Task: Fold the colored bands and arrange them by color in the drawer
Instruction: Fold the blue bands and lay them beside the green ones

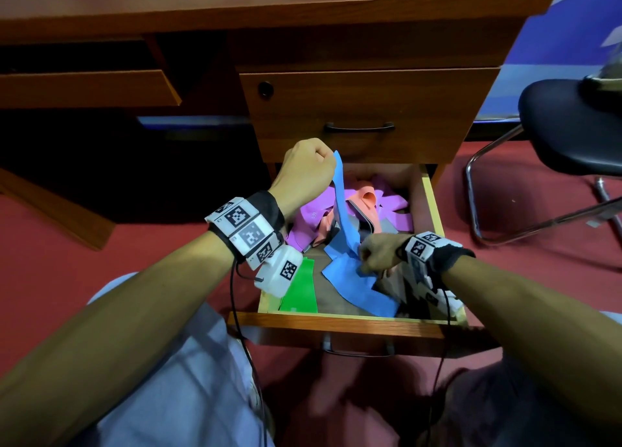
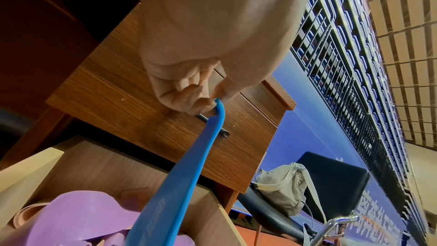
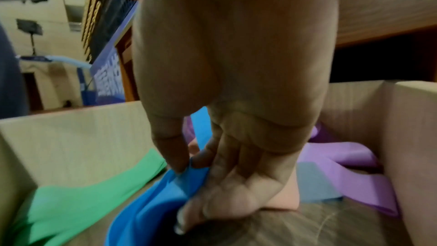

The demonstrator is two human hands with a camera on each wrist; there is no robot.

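Note:
A long blue band (image 1: 343, 211) runs from high above the open drawer (image 1: 336, 318) down to its floor. My left hand (image 1: 308, 167) pinches the band's upper end (image 2: 218, 104) in front of the shut upper drawer. My right hand (image 1: 377, 254) pinches the band's lower part (image 3: 179, 180) low inside the drawer, between thumb and forefinger. A green band (image 1: 301, 288) lies flat along the drawer's left wall (image 3: 71, 197). Purple bands (image 1: 309, 217) and peach bands (image 1: 365, 199) lie tangled at the back, with grey ones among them. The purple heap (image 2: 78, 218) also shows below my left wrist.
The shut upper drawer (image 1: 367, 110) with a dark handle (image 1: 358, 128) hangs right behind my left hand. A black chair (image 1: 572, 133) on a metal frame stands to the right, a beige bag (image 2: 281, 192) on its seat. Red carpet (image 1: 168, 231) surrounds the desk.

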